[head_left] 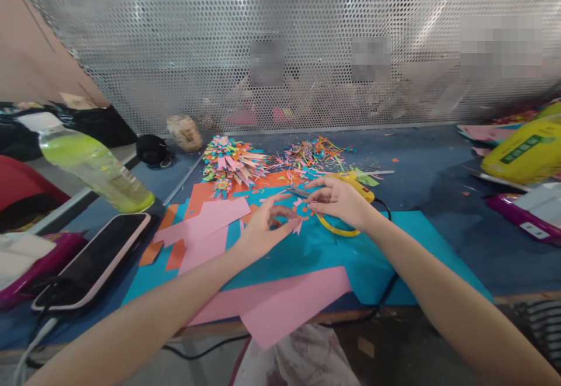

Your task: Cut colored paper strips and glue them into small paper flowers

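Note:
My left hand (pixel 267 222) is closed, with the thumb and fingertips pinched at a small notched pink paper piece (pixel 298 226). Facing it, my right hand (pixel 336 200) has its fingers bent and their tips together; what they hold, if anything, is too small to make out. Between both hands lies a little orange paper cutout (pixel 300 211). Scissors with yellow handles (pixel 337 231) rest under my right hand, their blades pointing left. A yellow glue gun (pixel 357 184) lies just behind that hand. Blue paper sheets (pixel 416 246) spread beneath everything.
Colourful layered paper decorations (pixel 234 164) stand at the back, beside a heap of paper scraps (pixel 318 155). Pink sheets (pixel 293 298) overhang the front edge. A phone (pixel 96 263) and a green drink bottle (pixel 94 167) are left; a yellow package (pixel 523 149) is right. A perforated metal panel (pixel 307 18) closes the back.

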Demonstrator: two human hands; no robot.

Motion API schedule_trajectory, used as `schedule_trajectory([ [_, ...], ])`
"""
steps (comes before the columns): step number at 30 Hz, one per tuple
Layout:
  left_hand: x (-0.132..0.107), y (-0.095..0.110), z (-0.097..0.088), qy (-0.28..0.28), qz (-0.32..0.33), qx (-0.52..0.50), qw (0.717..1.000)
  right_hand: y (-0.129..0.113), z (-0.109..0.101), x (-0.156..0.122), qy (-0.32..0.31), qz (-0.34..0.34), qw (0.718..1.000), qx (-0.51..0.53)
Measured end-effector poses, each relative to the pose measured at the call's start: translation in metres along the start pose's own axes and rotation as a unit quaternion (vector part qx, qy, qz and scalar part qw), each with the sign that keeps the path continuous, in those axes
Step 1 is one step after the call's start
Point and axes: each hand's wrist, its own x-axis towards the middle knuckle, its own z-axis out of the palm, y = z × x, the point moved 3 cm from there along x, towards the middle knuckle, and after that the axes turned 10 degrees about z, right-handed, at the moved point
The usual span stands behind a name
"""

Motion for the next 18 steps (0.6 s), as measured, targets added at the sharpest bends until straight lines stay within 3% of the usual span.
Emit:
schedule_trajectory([
  [9,0.002,-0.009,-0.003,0.026,-0.052,-0.065,0.996,0.002,0.008,0.0,-0.035,-0.003,0.999,0.029],
  [18,0.003,-0.006,-0.005,0.028,-0.029,-0.066,0.997,0.002,0.011,0.001,-0.023,-0.015,0.999,0.044],
])
